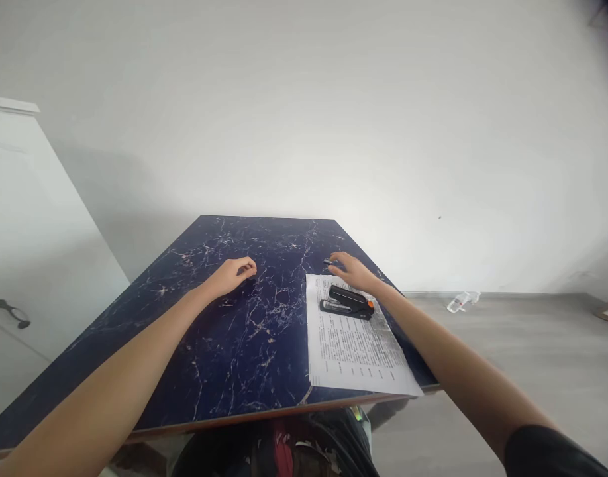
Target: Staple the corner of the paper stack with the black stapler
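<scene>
My left hand (234,275) rests over the middle of the dark blue marbled table (254,324). Its fingers are loosely curled with the thumb apart, and nothing shows between them. Toward the table's right edge, my right hand (354,270) has its thumb and fingers apart beside a small dark strip with a shiny side (327,262), too small to name surely. Contact between the fingertips and this strip is unclear. Just below that hand, a black stapler (348,303) with an orange part at one end lies with its jaws apart on printed paper sheets (356,361).
A white cabinet (30,238) with a dark handle (10,313) stands at the left. Behind the table rises a pale wall (304,119). Clear crumpled plastic (463,301) lies on the grey floor (532,344) to the right. The paper's lower corner overhangs the table's front edge.
</scene>
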### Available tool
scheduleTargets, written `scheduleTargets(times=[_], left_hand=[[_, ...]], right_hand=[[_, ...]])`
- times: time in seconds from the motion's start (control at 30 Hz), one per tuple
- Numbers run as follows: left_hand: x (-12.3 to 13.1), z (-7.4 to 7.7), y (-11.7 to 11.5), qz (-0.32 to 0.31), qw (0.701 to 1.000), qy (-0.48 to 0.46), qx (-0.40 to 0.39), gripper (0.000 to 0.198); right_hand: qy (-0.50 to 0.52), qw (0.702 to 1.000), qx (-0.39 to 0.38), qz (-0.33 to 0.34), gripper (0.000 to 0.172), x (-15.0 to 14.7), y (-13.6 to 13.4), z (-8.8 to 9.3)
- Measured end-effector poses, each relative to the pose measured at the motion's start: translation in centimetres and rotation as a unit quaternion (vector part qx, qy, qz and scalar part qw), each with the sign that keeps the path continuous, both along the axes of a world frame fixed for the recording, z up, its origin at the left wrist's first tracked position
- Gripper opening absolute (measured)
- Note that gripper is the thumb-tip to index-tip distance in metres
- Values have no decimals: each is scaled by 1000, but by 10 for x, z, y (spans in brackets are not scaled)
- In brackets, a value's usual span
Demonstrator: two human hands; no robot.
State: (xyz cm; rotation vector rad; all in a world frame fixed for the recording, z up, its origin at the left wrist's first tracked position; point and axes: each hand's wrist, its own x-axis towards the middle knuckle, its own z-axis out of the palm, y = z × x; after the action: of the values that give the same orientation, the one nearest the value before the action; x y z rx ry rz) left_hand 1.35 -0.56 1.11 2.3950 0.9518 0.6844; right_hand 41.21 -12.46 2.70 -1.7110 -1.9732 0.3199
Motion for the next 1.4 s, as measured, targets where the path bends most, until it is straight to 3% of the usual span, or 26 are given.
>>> scheduleTargets(times=[0.17, 0.37, 0.5, 0.63, 0.77, 0.93, 1.07, 1.17, 1.27, 1.4], left_hand=[[-7, -3, 8, 8, 1000, -9, 4, 39], [-14, -1, 13, 26, 999, -19, 7, 39], [-21, -1, 18, 41, 999, -26, 19, 41], [-31, -3, 28, 58, 996, -54, 36, 37], [-40, -2, 37, 112, 985, -113, 61, 32], [-44, 8, 34, 218, 949, -182, 140, 27], [-49, 15, 31, 250, 932, -211, 159, 25], [-56, 18, 33, 247, 930, -221, 159, 23], [-60, 19, 35, 256, 925, -237, 153, 23], [-60, 19, 36, 256, 926, -233, 148, 23]], right_hand=[[-120, 989, -77, 25, 101, -10, 37, -34], [-167, 980, -105, 29, 101, -8, 43, -45], [-169, 980, -102, 39, 98, -23, 57, -47], [-156, 981, -86, 71, 94, -71, 88, -47], [-136, 979, -66, 134, 87, -151, 122, -42], [-106, 974, -58, 192, 81, -261, 155, -36], [-88, 966, -45, 239, 71, -322, 171, -35], [-81, 960, -44, 266, 63, -340, 175, -34], [-83, 958, -42, 270, 62, -340, 173, -31], [-32, 959, 44, 279, 54, -328, 163, -26]])
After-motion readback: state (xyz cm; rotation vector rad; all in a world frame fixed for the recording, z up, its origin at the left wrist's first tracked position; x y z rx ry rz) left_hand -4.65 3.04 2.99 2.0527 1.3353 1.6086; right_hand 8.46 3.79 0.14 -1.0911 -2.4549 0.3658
